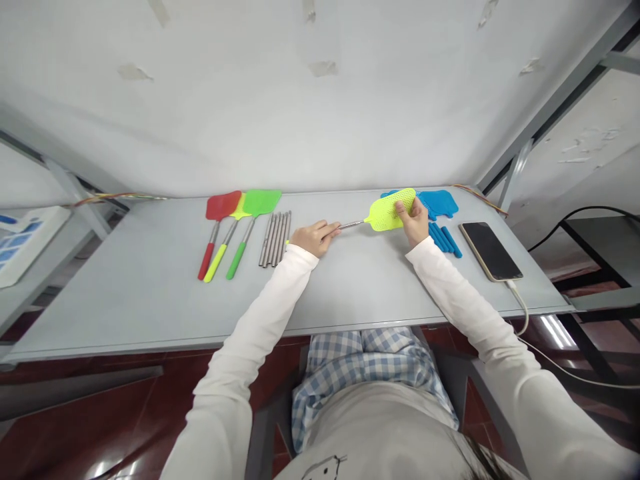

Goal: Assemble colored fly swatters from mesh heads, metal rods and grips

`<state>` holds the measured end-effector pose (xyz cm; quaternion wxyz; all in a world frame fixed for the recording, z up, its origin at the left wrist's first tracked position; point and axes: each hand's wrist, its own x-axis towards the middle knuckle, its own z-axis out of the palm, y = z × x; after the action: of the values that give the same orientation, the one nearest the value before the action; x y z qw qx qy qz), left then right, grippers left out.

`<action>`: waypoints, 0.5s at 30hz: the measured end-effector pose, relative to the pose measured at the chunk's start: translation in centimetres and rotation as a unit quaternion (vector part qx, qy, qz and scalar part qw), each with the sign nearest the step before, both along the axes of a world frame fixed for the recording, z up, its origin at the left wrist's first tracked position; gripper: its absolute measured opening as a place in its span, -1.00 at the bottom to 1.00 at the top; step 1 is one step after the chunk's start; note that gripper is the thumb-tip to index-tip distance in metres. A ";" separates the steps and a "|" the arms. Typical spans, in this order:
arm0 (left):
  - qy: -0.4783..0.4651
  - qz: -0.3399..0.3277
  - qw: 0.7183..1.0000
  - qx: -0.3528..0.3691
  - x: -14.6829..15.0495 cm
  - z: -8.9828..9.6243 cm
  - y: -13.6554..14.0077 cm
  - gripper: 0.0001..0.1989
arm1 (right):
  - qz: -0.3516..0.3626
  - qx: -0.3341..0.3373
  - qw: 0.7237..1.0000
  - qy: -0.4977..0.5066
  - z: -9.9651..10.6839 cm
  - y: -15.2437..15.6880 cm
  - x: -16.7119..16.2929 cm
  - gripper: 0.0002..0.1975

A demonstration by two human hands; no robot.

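A yellow fly swatter (384, 213) with a perforated head and a thin metal rod is held level above the table. My right hand (414, 220) pinches the far side of its head, thumb on the face. Around the rod's other end, my left hand (316, 238) is closed; a bit of yellow shows just left of it, and most of the handle end is hidden. Beside that hand lie several metal rods (275, 240) in a row. Behind my right hand are blue swatter heads (439, 203), partly covered, and several blue handle tubes (444, 240).
Red (223, 205), yellow (221, 257) and green (263, 200) fly swatters lie on the left of the grey table (165, 293). A smartphone (491, 251) with a white cable (521, 300) lies on the right. A white wall rises behind, with metal frame posts on both sides.
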<state>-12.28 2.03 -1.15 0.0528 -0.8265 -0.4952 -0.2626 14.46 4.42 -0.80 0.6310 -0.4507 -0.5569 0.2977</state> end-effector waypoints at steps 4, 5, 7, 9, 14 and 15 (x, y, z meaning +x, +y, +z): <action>0.001 0.003 1.000 0.003 0.3 0.3 -0.6 -0.58 | 0.011 -0.005 1.000 -0.003 0.4 -0.2 0.2 -0.44; -0.004 0.006 1.000 0.002 0.4 0.4 -0.9 -0.59 | 0.018 -0.008 1.000 -0.005 0.5 -0.3 0.2 -0.44; -0.023 0.016 1.000 -0.007 0.6 0.6 -1.6 -0.59 | 0.035 -0.010 0.999 -0.007 0.8 -0.5 0.3 -0.47; -0.049 0.024 0.998 -0.024 0.6 0.8 -2.4 -0.60 | 0.054 -0.009 0.998 -0.009 1.2 -0.7 0.2 -0.49; -0.154 0.091 0.983 -0.049 -2.4 1.5 -3.9 -0.66 | 0.023 -0.017 0.999 -0.025 1.6 -1.0 0.2 -0.52; -0.174 0.118 0.976 -0.049 -3.6 1.6 -4.1 -0.66 | 0.011 -0.018 0.999 -0.028 1.5 -0.9 0.3 -0.54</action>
<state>-15.92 -2.04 0.46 -0.0443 -0.7056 -0.6027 -0.3701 14.73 3.48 0.74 0.6041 -0.4640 -0.5734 0.3016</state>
